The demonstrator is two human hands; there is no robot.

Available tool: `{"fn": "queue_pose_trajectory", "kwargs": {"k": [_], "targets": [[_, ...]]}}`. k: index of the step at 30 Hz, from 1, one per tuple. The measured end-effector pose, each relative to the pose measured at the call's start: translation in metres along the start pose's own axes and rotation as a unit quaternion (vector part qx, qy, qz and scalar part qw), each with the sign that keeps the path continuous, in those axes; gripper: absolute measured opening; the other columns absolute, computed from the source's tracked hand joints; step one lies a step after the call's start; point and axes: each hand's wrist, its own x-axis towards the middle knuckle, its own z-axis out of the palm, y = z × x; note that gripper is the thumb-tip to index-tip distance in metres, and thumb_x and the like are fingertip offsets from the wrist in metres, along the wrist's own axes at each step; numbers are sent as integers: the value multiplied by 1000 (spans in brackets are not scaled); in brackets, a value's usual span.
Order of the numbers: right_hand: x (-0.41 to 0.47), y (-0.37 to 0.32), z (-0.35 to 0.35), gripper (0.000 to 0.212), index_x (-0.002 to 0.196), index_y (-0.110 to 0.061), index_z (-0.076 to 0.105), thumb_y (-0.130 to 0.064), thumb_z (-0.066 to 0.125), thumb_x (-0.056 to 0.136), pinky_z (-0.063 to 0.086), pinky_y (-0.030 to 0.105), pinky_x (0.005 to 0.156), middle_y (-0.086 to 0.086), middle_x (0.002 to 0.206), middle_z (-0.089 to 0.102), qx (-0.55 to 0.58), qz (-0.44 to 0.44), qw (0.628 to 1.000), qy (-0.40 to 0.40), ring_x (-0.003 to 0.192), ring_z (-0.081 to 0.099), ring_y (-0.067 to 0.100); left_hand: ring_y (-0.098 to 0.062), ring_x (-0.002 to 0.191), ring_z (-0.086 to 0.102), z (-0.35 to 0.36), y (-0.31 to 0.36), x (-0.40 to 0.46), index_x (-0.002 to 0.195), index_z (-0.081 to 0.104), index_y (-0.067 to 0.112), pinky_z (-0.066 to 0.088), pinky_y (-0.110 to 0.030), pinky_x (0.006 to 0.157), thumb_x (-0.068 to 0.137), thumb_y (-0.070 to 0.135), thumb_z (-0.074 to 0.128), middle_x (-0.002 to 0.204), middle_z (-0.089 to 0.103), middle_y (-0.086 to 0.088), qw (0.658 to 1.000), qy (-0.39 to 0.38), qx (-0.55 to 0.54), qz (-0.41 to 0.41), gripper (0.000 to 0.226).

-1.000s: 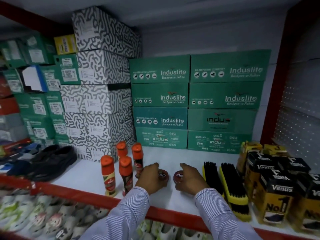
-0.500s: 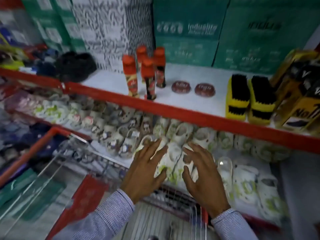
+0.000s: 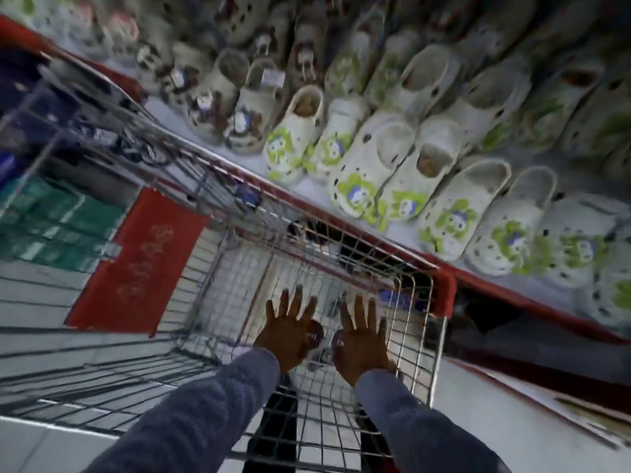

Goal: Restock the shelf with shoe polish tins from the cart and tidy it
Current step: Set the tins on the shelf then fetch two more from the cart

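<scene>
Below me: wire cart point(image 3: 307, 268) parked against a red-edged shelf point(image 3: 512, 288) packed with white clogs point(image 3: 386, 162), many with green prints. Frame is motion-blurred. I've got both hands down inside the cart basket, palms down, fingers spread wide. Left hand point(image 3: 286, 332) and right hand point(image 3: 358, 339) sit side by side, apart. Grip on both: wide, nothing held. 2 dark red tins show between the hands near the cart floor: left tin point(image 3: 314, 332) partly under my left hand's edge, right tin point(image 3: 338, 341) partly under my right. Can't tell if either hand is touching its tin. Red panel point(image 3: 136, 264) on the cart's left, green boxes point(image 3: 58, 227) beyond it.
</scene>
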Motion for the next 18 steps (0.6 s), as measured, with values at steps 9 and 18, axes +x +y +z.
{"fn": "queue_pose_trajectory", "kwargs": {"k": [9,18], "targets": [[23,12,77,70,154,-20,1,-5,40,98,30,65,111,16,161,-18,-29,74,989,-127,147,-11,44,-48,147,5,76,-2,49,154,3,12,24,-64,115,94,13,55,163,-5,-21,996,-76,38,34,80],[35,-2,29,59,131,-6,42,-6,70,79,55,50,84,15,132,45,-87,58,993,-59,120,44,40,-38,117,46,21,-3,34,134,40,6,52,-50,89,72,13,70,130,47,-16,998,37,3,45,69]]}}
